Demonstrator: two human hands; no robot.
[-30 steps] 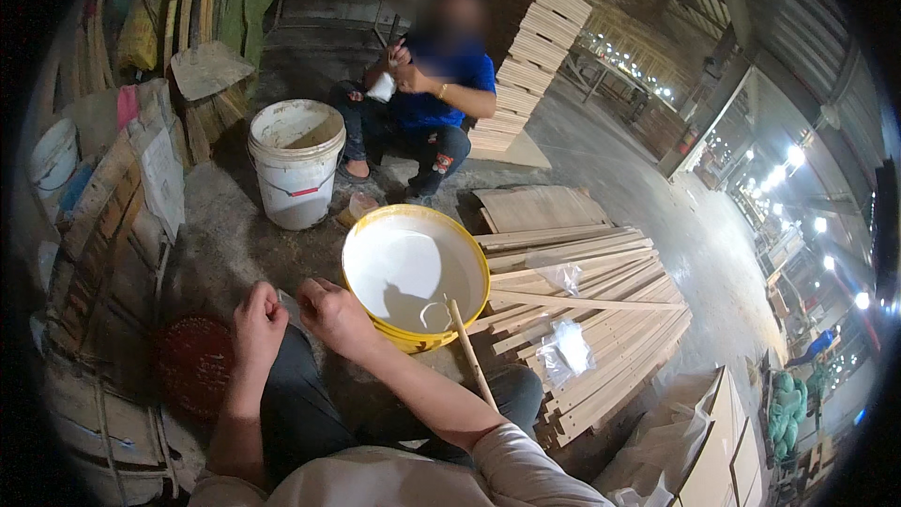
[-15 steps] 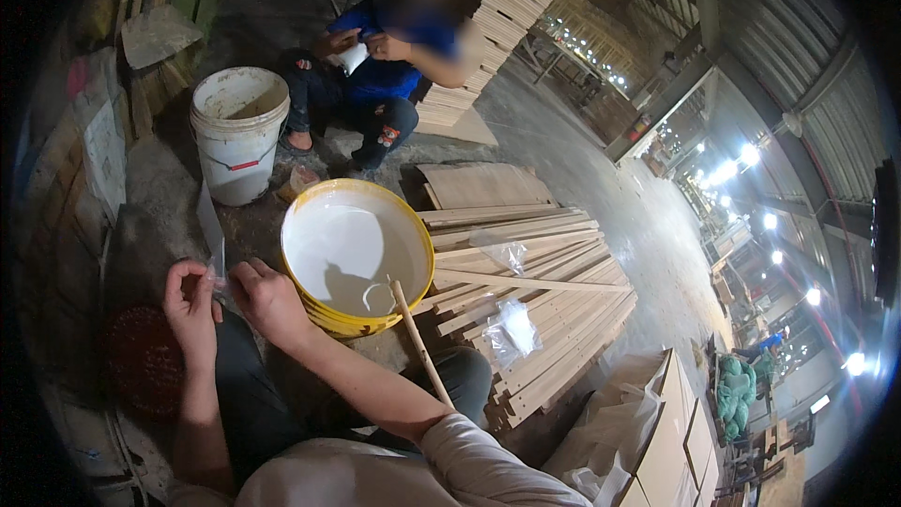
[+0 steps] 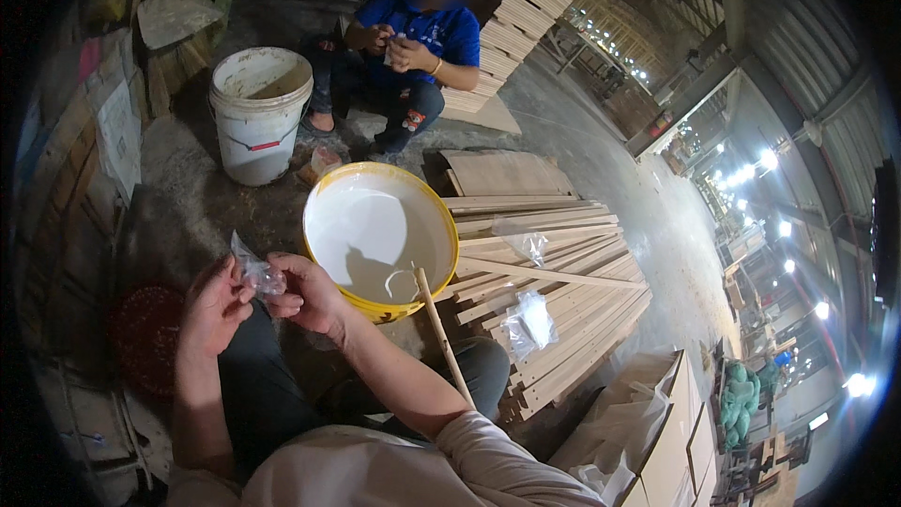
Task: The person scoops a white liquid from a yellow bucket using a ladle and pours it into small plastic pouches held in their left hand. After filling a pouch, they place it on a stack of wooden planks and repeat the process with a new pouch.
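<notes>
Looking down over the concrete floor point(image 3: 587, 155), we are taking in the big pieces first: a fanned pile of wooden slats point(image 3: 601, 310) is spreading out on our right, and a tall stack of boards point(image 3: 530, 19) is rising at the back. In front of that stack, a co-worker point(image 3: 422, 33) in a blue shirt is sitting low, both hands meeting around something small and pale. Closer in, the yellow-rimmed bucket point(image 3: 380, 310) is standing just beyond our right hand, holding something smooth and white; whether thin or thick, we cannot tell. Behind it, to the left, a white bucket point(image 3: 249, 122) is standing with a smeared rim. A wooden stick point(image 3: 441, 343) is leaning on the yellow rim, its lower end reaching toward our knee. Two clear bags are lying on the slats, the nearer bag point(image 3: 533, 321) showing white inside.

And now the hands! Our left hand point(image 3: 214, 305) and right hand point(image 3: 310, 293) are facing each other left of the yellow bucket, fingers narrow, both pinching the crumpled clear plastic point(image 3: 253, 270). So the step in hand, as we are judging it, is working this film between the fingertips, raised above our lap. The next move seems to be calling for a light, even pinch from both sides, since thin film could be slipping or creasing easily.
</notes>
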